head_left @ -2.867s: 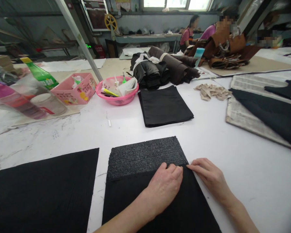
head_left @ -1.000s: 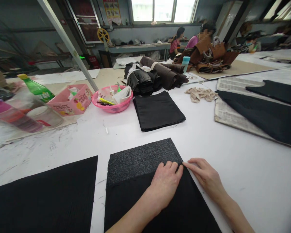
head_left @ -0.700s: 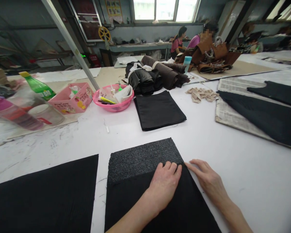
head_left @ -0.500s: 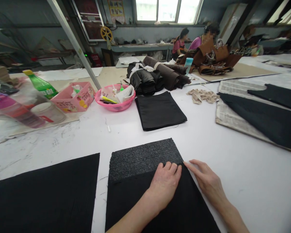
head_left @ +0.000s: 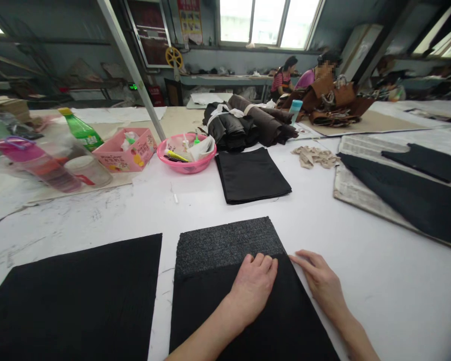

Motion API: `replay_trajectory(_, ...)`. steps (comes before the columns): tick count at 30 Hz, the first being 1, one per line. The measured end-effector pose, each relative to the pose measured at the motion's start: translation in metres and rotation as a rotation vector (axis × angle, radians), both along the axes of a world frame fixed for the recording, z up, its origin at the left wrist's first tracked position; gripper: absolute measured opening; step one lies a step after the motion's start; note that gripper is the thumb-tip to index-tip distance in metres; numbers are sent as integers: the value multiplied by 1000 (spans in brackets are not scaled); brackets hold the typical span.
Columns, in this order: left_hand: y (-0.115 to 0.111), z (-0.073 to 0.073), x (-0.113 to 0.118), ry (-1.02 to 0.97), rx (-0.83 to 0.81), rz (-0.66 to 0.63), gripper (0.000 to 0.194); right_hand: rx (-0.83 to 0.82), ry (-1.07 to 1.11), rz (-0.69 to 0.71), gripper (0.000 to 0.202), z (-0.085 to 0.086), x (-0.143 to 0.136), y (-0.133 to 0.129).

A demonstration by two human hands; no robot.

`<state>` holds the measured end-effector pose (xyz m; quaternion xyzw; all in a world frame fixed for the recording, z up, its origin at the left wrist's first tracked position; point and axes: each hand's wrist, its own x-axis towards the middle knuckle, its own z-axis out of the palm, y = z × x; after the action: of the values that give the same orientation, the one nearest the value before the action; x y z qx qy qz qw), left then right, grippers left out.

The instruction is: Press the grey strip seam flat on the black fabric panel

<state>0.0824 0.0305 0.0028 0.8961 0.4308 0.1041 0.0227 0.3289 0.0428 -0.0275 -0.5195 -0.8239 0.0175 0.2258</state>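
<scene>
A black sheet (head_left: 225, 306) lies in front of me over a speckled dark grey piece (head_left: 225, 244), whose far strip shows beyond the sheet's edge. My left hand (head_left: 253, 283) rests on the black sheet near that edge, fingers curled and pressed together; what they hold, if anything, is hidden beneath them. At the sheet's right edge is my right hand (head_left: 321, 281), fingers stretched out, the fingertips close to the corner where black meets grey. Another black sheet (head_left: 82, 296) lies to the left.
Beyond the work is a stack of black pieces (head_left: 253, 175), with a pink basket (head_left: 186, 165) and pink box (head_left: 126, 155) to its left. Dark pieces lie on a board (head_left: 355, 193) at right. Two people sit farther back.
The view has shifted slightly, so the table items appear a little farther right. My right fingertips have moved slightly away from my left hand. My left hand stays on the sheet.
</scene>
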Motion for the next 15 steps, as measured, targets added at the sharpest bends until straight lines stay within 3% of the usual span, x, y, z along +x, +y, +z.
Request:
replay_trajectory(5,-14,-6,-10,-48,41,-15,39,-1,106,-49,27,9,-9,2)
replay_trajectory(9,-33,-13,-24,-85,23,-31,38,-82,32,21,20,22,-26,9)
replay_trajectory(15,-62,-20,-52,-131,-14,68,35,-228,-75,113,6,40,-39,30)
